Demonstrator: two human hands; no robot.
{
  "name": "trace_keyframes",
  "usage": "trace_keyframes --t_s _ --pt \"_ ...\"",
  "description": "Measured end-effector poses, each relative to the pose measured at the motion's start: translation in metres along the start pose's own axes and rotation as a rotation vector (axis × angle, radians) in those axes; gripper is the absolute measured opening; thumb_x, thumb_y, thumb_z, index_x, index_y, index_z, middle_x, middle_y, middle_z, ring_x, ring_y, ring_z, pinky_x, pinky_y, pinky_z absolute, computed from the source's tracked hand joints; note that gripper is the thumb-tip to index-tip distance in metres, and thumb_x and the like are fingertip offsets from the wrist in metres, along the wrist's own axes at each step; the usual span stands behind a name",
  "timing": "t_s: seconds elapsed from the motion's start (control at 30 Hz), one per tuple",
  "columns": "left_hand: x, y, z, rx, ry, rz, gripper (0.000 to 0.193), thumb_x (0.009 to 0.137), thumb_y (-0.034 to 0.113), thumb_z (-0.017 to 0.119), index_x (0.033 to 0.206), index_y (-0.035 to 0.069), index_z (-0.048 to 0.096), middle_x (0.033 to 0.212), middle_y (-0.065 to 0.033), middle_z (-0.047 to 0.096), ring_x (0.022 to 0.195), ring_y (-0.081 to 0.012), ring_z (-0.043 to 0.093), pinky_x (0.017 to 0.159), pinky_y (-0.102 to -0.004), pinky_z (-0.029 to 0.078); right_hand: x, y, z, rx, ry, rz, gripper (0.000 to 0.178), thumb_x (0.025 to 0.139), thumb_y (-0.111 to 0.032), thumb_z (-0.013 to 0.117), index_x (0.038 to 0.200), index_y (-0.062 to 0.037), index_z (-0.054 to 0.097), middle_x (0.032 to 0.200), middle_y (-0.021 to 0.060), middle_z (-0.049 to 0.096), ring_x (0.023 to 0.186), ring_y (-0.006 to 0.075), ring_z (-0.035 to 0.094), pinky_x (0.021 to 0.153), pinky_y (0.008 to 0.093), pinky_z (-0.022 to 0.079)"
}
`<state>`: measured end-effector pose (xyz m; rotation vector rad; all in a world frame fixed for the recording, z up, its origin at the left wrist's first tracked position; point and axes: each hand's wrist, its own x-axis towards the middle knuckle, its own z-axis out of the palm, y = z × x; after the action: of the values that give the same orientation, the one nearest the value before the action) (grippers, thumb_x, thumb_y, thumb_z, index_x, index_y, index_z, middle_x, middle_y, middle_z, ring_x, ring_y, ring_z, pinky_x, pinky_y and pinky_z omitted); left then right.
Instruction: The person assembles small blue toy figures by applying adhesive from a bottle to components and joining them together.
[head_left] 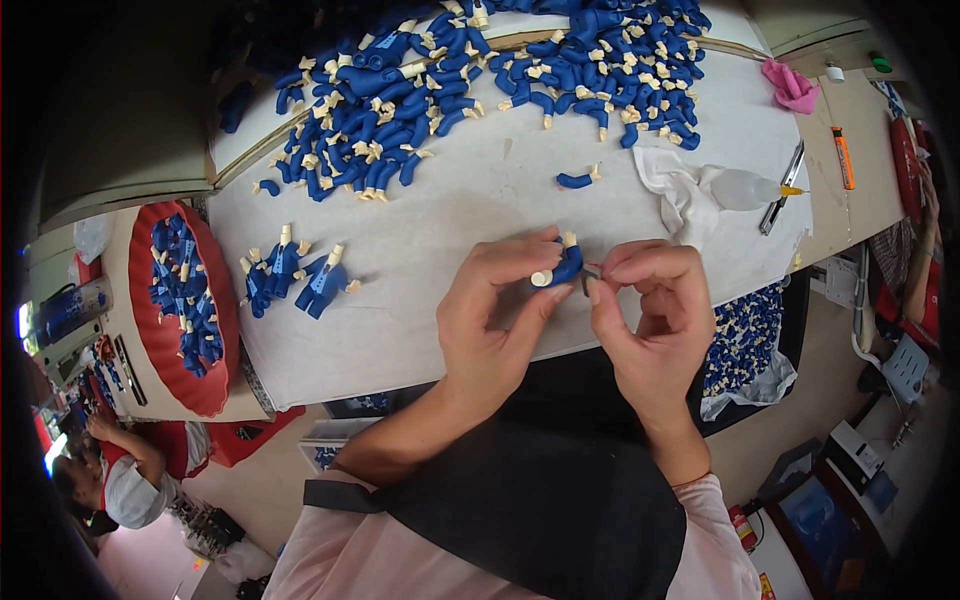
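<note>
My left hand (pixel 492 322) is closed around a blue toy figure body (pixel 567 266) with a cream neck stub and a small cream hand. My right hand (pixel 655 325) is close beside it, thumb and forefinger pinching a small dark piece against the figure's right side. What that piece is, I cannot make out. Just beyond the hands lies a loose blue toy arm (pixel 575 181) with a cream hand. To the left, several figure bodies (pixel 325 282) with cream necks and light blue fronts rest on the white sheet (pixel 440 215).
A big heap of blue toy arms (pixel 375 130) covers the far side. Left stands a red basin (pixel 222 350) of figures; right, a cloth (pixel 660 170), squeeze bottle (pixel 740 188), utility knife (pixel 783 190) and pink rag (pixel 792 86). Small blue parts (pixel 745 335) fill a lined tray. Co-workers (pixel 135 480) sit nearby.
</note>
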<state>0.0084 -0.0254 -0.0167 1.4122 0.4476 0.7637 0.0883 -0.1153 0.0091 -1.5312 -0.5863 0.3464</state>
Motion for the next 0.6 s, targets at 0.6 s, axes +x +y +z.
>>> trace_keyframes --t_s 0.6 --pt "0.0 0.002 0.001 0.23 -0.006 -0.02 0.028 0.063 -0.011 0.059 0.087 0.003 0.055 0.091 -0.011 0.058 0.093 -0.0243 0.056 0.083 -0.0351 0.042 -0.007 0.01 0.001 -0.187 -0.064 -0.106 0.021 0.065 0.01 0.06 0.079 -0.0009 0.048 0.075 0.0086 0.054 0.065 0.0147 0.053 0.058 0.0221 0.043"
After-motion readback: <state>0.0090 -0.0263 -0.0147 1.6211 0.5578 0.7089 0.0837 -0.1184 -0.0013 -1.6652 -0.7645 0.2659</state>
